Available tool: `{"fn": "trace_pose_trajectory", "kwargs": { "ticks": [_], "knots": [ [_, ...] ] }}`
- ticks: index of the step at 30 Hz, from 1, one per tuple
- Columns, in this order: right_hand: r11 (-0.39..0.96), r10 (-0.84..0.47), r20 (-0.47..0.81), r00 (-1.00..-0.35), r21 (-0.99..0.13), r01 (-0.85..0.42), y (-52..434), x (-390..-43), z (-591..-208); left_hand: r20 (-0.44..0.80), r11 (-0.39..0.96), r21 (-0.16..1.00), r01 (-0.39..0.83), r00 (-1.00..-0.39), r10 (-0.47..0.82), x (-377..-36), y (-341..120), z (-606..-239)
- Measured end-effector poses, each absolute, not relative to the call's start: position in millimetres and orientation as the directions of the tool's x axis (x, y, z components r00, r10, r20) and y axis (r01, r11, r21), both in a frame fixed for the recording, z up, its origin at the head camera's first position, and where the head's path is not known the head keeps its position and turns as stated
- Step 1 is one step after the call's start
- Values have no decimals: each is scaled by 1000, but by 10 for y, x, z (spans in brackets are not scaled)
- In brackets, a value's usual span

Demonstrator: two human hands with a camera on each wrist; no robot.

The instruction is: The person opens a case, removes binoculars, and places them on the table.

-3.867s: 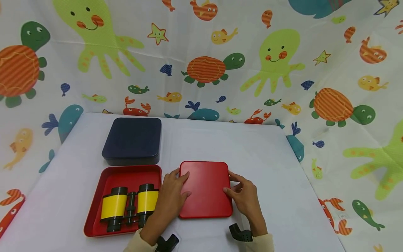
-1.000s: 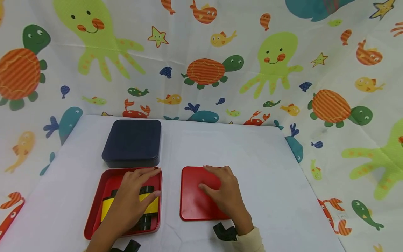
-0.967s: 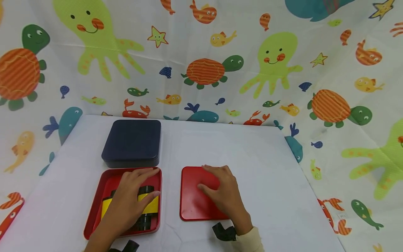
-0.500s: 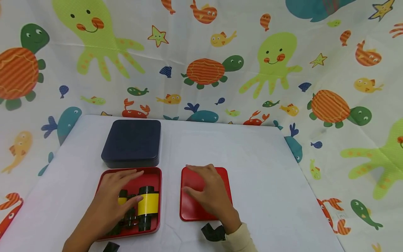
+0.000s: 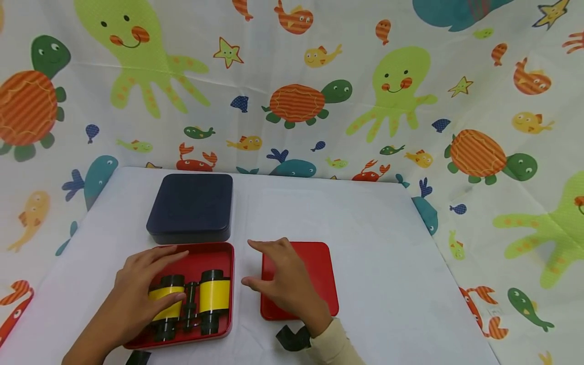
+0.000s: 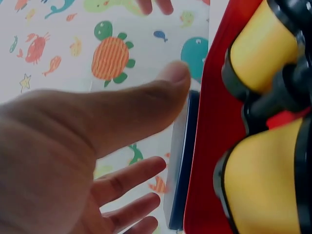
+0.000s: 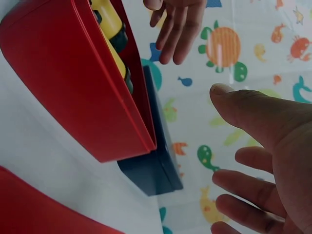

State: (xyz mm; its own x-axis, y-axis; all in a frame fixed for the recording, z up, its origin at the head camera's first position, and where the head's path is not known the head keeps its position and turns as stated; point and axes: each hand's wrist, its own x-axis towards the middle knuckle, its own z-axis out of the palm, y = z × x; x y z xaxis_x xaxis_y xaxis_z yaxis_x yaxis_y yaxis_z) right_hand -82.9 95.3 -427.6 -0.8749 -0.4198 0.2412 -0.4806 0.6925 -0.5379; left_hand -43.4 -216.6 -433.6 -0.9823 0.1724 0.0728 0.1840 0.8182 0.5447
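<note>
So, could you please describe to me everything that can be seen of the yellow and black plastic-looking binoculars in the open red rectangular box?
The yellow and black binoculars have two rounded barrels with smooth yellow bands and glossy, plastic-looking black ends, joined by a narrow black bridge. They lie flat inside the open red rectangular box, toward its near side, with one barrel close to its right side. The left hand hides part of the other barrel without gripping it.
</note>
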Motion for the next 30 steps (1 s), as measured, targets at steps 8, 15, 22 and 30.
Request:
{"fn": "trace_pose_trajectory", "kwargs": {
  "ticks": [8,15,22,30],
  "knots": [
    [676,-470,230,-852,-528,-515,818,-840,-4318,8,844,521,130,-989,147,-406,-2332,-4402],
    [671,-516,218,-829,-498,-549,725,-865,-4396,-50,858,505,93,-989,137,-428,-2408,-4426],
    [660,-549,217,-807,-479,-578,646,-899,-4496,-63,849,519,98,-986,153,-435,-2451,-4459],
    [660,-587,182,-789,-457,-596,533,-916,-4568,-109,861,500,92,-980,168,-442,-2514,-4507]
  ]
}}
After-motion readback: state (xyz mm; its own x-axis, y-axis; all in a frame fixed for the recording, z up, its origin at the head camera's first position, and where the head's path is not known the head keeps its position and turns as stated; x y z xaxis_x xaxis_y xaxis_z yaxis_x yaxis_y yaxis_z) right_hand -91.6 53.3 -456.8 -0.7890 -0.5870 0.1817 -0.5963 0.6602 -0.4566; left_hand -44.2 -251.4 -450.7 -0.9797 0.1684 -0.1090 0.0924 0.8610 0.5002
